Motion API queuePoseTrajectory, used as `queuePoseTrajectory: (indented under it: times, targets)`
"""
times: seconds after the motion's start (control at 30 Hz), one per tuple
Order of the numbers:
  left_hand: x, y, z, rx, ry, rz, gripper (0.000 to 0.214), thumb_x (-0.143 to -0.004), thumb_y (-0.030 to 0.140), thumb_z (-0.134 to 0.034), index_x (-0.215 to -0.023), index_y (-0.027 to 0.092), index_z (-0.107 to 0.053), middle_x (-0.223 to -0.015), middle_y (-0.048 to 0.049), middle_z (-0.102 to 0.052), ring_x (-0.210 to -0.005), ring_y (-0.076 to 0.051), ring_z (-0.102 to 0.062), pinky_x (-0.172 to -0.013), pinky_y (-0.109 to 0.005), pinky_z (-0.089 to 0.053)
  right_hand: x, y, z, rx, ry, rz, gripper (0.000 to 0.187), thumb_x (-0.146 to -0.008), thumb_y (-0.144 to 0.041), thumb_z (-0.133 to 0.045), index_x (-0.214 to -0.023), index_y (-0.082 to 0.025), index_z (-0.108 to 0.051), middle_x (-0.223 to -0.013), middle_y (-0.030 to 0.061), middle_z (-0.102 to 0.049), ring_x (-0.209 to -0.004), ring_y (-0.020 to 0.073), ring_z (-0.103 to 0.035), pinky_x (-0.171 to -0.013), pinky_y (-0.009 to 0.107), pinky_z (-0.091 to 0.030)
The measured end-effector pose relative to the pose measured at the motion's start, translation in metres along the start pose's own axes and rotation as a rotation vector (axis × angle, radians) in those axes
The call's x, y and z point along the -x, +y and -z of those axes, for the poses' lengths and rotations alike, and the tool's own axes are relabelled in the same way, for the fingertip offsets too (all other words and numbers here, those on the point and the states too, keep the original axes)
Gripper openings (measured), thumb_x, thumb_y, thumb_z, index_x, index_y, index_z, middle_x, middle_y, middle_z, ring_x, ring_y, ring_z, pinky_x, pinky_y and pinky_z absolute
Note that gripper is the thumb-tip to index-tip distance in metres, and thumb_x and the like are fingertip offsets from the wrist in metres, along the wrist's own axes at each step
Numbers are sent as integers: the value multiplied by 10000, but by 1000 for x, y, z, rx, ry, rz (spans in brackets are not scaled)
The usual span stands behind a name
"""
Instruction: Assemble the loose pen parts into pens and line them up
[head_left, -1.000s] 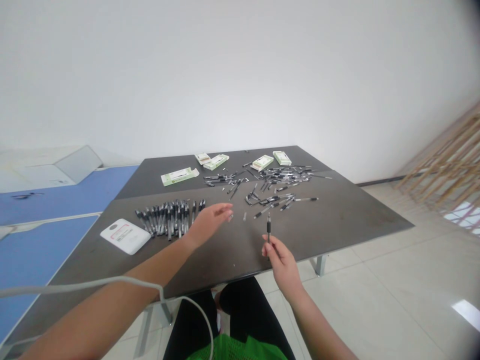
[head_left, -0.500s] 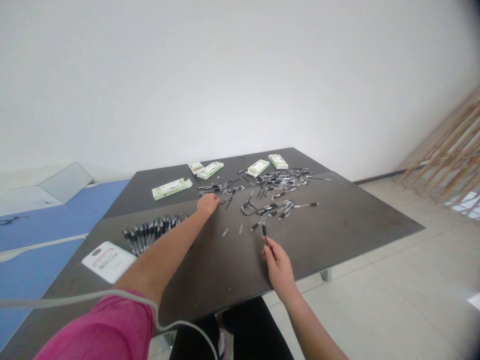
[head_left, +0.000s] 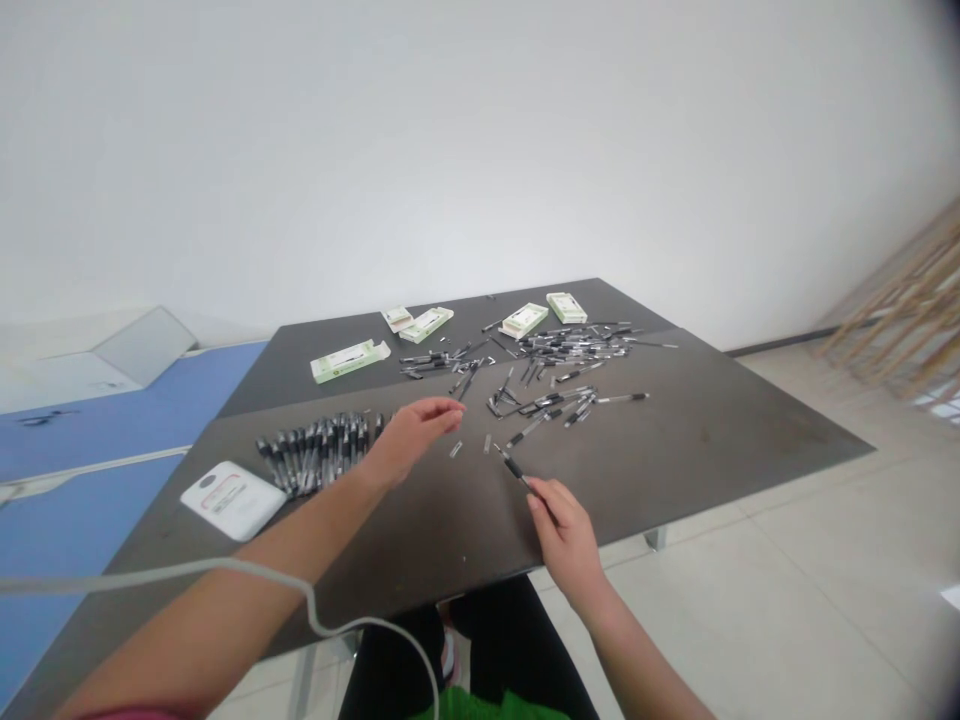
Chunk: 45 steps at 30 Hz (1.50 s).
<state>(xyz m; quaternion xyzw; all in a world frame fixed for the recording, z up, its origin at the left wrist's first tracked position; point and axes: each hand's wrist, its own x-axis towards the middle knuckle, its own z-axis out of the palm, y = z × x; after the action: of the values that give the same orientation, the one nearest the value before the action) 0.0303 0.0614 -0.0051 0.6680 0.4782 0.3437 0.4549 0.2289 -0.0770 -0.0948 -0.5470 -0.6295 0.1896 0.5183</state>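
My right hand (head_left: 564, 525) grips a pen (head_left: 513, 467) by its rear end, near the table's front edge. The pen has a black grip, and its tip points up and left. My left hand (head_left: 412, 436) hovers above the table to the left of that tip, thumb and fingers pinched together. Something small and pale may be between them, but I cannot make it out. Two small clear pieces (head_left: 456, 449) lie between the hands. Under and beside my left forearm is a row of pens (head_left: 315, 445) with black grips.
Loose pens and pen parts (head_left: 574, 345) are scattered over the table's (head_left: 675, 440) far middle and right. Several green and white boxes (head_left: 351, 361) stand at the back. A white card-like case (head_left: 232, 500) lies front left. A pale cable (head_left: 225, 567) crosses near my left arm.
My left hand has drawn back toward me from the small pile of parts, its fingers pinched. The pen in my right hand has tilted from upright toward the left.
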Motion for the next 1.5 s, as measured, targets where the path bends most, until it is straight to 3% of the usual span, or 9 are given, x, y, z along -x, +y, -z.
queuePoseTrajectory:
  times: [0.13,0.27,0.77,0.83,0.93,1.07,1.2,1.4,1.5]
  targets:
    - [60,1,-6,386,-10,156,299,-671,374,-728,-891,173,-701,-779,-16,-661,-742,-129,-600,-796,-280,-464,6,-21,7,44,-85,101,271,-919,-213,-431,-1123,-205,-608,-903,71,-639,-836,186,-602,-723,303,-465]
    - [86,-1,-4,512,-21,211,235,-663,315,-753,-855,191,-697,-785,1,-656,-761,-118,-598,-816,-272,-454,11,-36,8,92,-130,170,282,-920,-200,-424,-1140,-208,-601,-877,71,-628,-804,188,-590,-694,310,-455]
    - [105,16,6,58,-137,91,199,-710,345,-696,-828,185,-706,-776,-14,-675,-730,-154,-580,-694,-258,-412,14,-54,10,329,-185,276,317,-932,-247,-407,-1148,-189,-631,-795,78,-603,-738,187,-547,-679,308,-415]
    - [106,16,7,62,-150,84,192,-704,342,-701,-810,181,-706,-758,-13,-663,-715,-151,-569,-672,-253,-404,14,-59,10,187,-227,194,313,-931,-288,-415,-1126,-202,-644,-814,83,-604,-750,189,-539,-680,308,-413]
    - [107,14,8,176,-164,67,181,-679,324,-729,-784,178,-708,-746,-7,-642,-719,-140,-551,-674,-245,-397,19,-68,4,-315,-341,-136,326,-926,-373,-425,-1156,-229,-606,-688,24,-539,-615,147,-477,-552,260,-379]
    - [108,6,2,427,-169,140,237,-625,348,-773,-773,172,-716,-728,-7,-635,-694,-124,-544,-684,-246,-411,27,-79,-9,-911,-418,-562,351,-871,-421,-528,-1142,-202,-571,-540,-81,-298,-448,74,-199,-416,201,-160]
    - [109,0,-6,590,-145,230,244,-602,344,-794,-752,166,-718,-753,-14,-656,-713,-117,-565,-733,-249,-433,28,-84,-15,-952,-237,-616,294,-730,-356,-722,-958,-196,-628,-545,-83,-358,-480,62,-253,-438,195,-177]
    - [107,2,-7,645,-160,214,242,-605,345,-795,-750,167,-720,-751,-6,-654,-722,-110,-567,-733,-233,-439,30,-89,-18,-1250,-530,-827,325,-847,-498,-526,-896,-186,-604,-403,-127,-254,-352,51,-101,-371,198,-122]
    - [107,3,-5,545,-132,190,213,-657,338,-759,-777,168,-717,-749,-4,-651,-728,-111,-557,-723,-227,-430,31,-90,-23,-989,-258,-662,310,-750,-422,-677,-959,-209,-595,-522,-92,-398,-423,55,-242,-405,185,-187]
